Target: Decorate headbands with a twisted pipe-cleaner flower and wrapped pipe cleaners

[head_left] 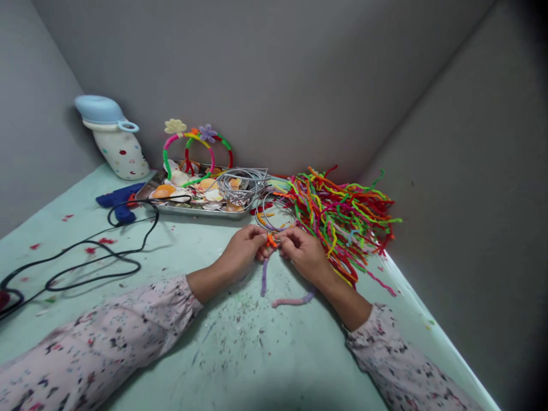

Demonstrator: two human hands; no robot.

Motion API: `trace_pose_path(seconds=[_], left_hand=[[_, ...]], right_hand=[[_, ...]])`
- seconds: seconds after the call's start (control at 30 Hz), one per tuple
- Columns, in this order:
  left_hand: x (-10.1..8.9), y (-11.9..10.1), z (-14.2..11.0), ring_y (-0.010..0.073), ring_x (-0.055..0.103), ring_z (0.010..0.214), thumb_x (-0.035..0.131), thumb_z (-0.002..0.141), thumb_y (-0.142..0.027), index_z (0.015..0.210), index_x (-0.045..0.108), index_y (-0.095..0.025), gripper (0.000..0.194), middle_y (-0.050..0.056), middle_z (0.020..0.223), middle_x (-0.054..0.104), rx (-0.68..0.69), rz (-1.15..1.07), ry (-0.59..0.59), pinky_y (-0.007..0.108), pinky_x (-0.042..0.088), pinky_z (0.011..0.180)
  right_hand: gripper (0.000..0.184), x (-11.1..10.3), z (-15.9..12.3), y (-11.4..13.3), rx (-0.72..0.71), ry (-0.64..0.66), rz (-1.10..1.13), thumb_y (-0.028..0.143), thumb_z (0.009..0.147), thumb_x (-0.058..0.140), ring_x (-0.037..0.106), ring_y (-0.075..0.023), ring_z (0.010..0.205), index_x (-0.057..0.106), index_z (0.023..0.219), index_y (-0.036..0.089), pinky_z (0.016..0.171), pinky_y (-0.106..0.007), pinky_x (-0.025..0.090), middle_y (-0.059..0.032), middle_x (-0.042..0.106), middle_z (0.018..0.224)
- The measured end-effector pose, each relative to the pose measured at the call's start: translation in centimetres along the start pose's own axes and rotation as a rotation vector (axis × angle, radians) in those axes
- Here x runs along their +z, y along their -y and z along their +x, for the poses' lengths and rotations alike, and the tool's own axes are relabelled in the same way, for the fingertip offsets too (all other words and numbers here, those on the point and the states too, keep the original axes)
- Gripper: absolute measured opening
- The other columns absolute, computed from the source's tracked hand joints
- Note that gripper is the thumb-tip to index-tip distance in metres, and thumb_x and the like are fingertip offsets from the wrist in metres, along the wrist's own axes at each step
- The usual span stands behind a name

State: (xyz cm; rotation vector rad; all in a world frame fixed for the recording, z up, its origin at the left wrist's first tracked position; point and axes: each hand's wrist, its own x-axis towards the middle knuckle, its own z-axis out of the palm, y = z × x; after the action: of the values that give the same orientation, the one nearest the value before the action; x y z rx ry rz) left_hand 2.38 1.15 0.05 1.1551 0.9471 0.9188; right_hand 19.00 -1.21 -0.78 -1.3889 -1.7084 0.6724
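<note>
Both of my hands meet near the middle of the table, fingertips pinched on a short orange pipe cleaner [271,241]. My left hand [244,251] grips it from the left and my right hand [305,254] from the right. A purple pipe cleaner [264,278] hangs down below my left fingers. Beneath my right wrist lies a pink and purple pipe cleaner [293,301]. Just beyond my fingertips is a thin wire hoop [274,197]; whether it touches them, I cannot tell.
A metal tray [201,213] holds shells, coiled grey wire [244,185] and two flower-topped pipe-cleaner rings [165,157]. Colourful pipe cleaners [342,211] are heaped right. At left are a blue glue gun [120,200], its looping black cord [139,265] and a white bottle [122,151]. Grey walls enclose the table.
</note>
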Motion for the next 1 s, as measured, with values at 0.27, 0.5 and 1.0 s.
trace_pose_path(seconds=[0.27, 0.5, 1.0], left_hand=[[0.1, 0.0, -0.2, 0.0114, 0.054, 0.045, 0.061, 0.078, -0.026, 0.075, 0.051, -0.017, 0.014, 0.001, 0.053, 0.060, -0.005, 0.026, -0.062, 0.022, 0.040, 0.044], [0.5, -0.9, -0.6, 0.0145, 0.057, 0.044, 0.056, 0.073, -0.010, 0.087, 0.044, -0.018, 0.020, -0.001, 0.052, 0.060, -0.075, 0.039, -0.092, 0.023, 0.043, 0.043], [0.3, -0.6, -1.0, 0.0106, 0.060, 0.060, 0.059, 0.068, -0.010, 0.094, 0.048, -0.016, 0.029, 0.000, 0.076, 0.061, 0.068, -0.106, -0.035, 0.024, 0.049, 0.058]], right_hand=[[0.017, 0.4, -0.4, 0.4, 0.018, 0.084, 0.113, 0.032, 0.087, 0.048, 0.057, -0.0121, 0.055, 0.060, 0.088, 0.019, 0.056, -0.024, 0.046, 0.0015, 0.061, 0.062], [0.016, 0.4, -0.3, 0.3, 0.008, 0.046, 0.129, 0.030, 0.087, 0.048, 0.056, -0.0123, 0.056, 0.060, 0.088, 0.019, 0.056, -0.024, 0.046, 0.0019, 0.060, 0.062], [0.012, -0.1, 0.0, 1.1, -0.257, -0.113, -0.089, 0.016, 0.082, 0.053, 0.061, -0.0172, 0.086, 0.065, 0.085, 0.020, 0.076, -0.030, 0.050, -0.0058, 0.066, 0.091]])
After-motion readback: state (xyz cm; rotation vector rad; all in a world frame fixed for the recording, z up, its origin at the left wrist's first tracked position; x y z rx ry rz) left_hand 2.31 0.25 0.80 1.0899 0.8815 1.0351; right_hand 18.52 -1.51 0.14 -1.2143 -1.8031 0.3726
